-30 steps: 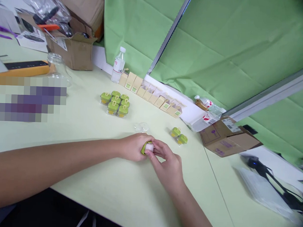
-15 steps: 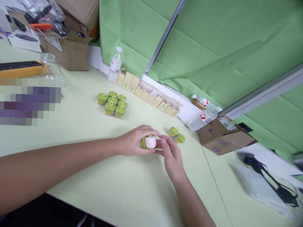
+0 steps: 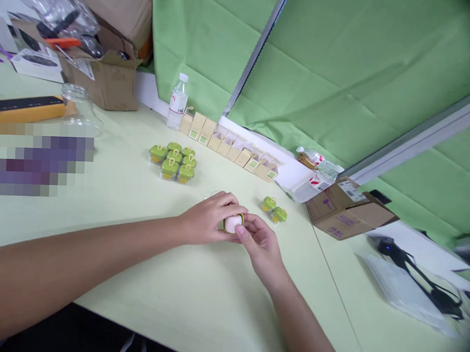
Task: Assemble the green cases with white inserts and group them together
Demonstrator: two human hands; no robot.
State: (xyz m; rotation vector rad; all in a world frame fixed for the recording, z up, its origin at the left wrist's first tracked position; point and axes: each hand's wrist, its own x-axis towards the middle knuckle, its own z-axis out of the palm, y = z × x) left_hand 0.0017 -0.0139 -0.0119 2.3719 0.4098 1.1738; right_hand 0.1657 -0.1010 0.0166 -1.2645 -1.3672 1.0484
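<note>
Between my two hands, above the table, is a small green-rimmed case [image 3: 233, 223] with a rounded pale pink piece showing in its mouth. My left hand [image 3: 208, 218] wraps round it from the left, fingers curled over the top. From the right, my right hand [image 3: 261, 242] grips it, with the thumb pressed on the pink piece and the fingers behind. Two small green-lidded cases [image 3: 274, 210] with clear bottoms stand just beyond my right hand. Farther back on the left is a cluster of several more green-lidded cases [image 3: 174, 161]. A thin clear item beside my left hand is mostly hidden.
Along the back edge runs a row of small beige cartons [image 3: 228, 145], beside an upright water bottle [image 3: 178, 102]. Two bottles [image 3: 316, 171] and a cardboard box [image 3: 345, 208] lie at right. A glass jar [image 3: 77, 106] and an open carton [image 3: 111, 82] stand at left.
My right thumb has moved onto the pink piece, and the right fingers have closed round the case. The case has turned slightly in my left hand.
</note>
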